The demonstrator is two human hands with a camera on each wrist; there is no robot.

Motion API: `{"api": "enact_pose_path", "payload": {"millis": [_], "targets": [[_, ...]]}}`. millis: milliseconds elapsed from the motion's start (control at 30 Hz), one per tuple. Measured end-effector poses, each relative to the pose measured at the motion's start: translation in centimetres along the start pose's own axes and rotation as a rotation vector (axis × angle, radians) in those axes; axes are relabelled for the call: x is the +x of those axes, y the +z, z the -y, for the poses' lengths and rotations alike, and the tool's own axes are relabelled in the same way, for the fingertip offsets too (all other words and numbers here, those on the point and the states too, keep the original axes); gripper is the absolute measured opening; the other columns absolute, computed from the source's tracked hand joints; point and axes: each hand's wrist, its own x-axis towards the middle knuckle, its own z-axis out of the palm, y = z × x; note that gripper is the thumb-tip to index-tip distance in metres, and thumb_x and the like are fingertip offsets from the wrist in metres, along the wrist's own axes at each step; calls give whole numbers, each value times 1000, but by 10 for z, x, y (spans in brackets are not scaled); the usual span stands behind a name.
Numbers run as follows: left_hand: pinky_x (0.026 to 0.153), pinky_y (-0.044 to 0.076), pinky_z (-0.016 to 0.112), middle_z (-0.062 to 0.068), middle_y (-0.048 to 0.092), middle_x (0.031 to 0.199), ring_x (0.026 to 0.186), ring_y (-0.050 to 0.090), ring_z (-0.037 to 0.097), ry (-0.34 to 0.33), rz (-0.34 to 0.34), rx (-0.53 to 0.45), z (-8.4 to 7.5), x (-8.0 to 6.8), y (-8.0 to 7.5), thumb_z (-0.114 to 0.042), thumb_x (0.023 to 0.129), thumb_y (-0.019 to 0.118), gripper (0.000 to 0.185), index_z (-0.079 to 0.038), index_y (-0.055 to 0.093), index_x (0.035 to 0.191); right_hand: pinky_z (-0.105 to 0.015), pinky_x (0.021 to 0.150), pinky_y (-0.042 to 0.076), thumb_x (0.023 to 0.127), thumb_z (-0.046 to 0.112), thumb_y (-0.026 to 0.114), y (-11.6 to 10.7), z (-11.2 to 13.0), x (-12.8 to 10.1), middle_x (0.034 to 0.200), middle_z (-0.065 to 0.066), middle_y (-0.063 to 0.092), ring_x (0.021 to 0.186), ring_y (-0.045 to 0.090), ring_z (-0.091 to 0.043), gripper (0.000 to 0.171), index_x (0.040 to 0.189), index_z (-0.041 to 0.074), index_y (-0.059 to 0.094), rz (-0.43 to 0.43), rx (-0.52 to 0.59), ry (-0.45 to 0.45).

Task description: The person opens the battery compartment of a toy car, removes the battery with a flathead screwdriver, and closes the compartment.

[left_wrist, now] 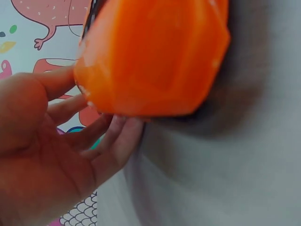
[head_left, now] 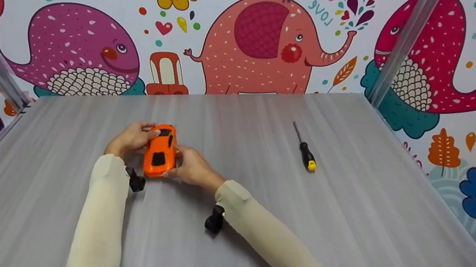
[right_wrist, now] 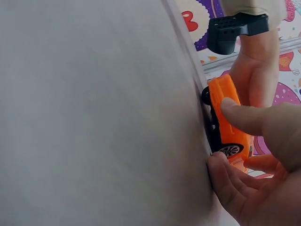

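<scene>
An orange toy car [head_left: 154, 144] with black windows stands between my two hands, on the left half of the grey table. My left hand [head_left: 128, 137] holds its left side, thumb up near the far window. From the right, my right hand [head_left: 193, 167] grips the near end of the car. In the left wrist view the car's orange end [left_wrist: 155, 56] fills the top, with the left fingers along its edge. The right wrist view shows the right thumb [right_wrist: 244, 115] on the car's side and the fingers low by a black wheel [right_wrist: 230, 150].
A screwdriver [head_left: 306, 154] with a black and yellow handle lies on the table [head_left: 371, 206], right of the hands, its shaft pointing away. A cartoon-printed wall [head_left: 255, 71] rises behind the table. Metal posts [head_left: 397, 58] stand at the back corners.
</scene>
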Motion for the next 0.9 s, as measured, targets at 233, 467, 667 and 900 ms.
{"api": "enact_pose_path", "payload": {"millis": [233, 467, 667, 900], "targets": [[111, 46, 42, 22, 34, 160, 132, 47, 30, -27, 14, -60, 4, -2, -1, -33, 108, 41, 67, -7, 11, 162, -34, 110, 46, 83, 9, 81, -6, 0, -3, 143, -12, 59, 129, 57, -22, 81, 154, 12, 41, 12, 59, 41], [109, 48, 40, 24, 33, 160, 137, 45, 31, -47, 40, -129, 9, -9, -3, -37, 106, 45, 76, -4, 4, 161, -24, 71, 58, 83, 1, 79, -16, -9, -7, 148, -13, 54, 100, 65, -18, 79, 152, 15, 44, 55, 196, 25], [101, 54, 37, 24, 40, 155, 117, 59, 21, -4, 65, -214, 14, -16, -5, -38, 103, 52, 79, 1, 11, 159, -30, 84, 60, 82, -6, 77, -28, -17, -11, 147, -16, 53, 116, 67, -27, 75, 149, 11, 48, 100, 372, 15], [94, 57, 36, 26, 42, 153, 95, 68, 12, 9, 40, -342, 17, -21, 0, -37, 100, 57, 82, 6, 15, 156, -36, 94, 58, 85, -4, 75, -42, -25, -14, 142, -15, 59, 121, 65, -29, 65, 144, 10, 54, 102, 455, 41]]}}
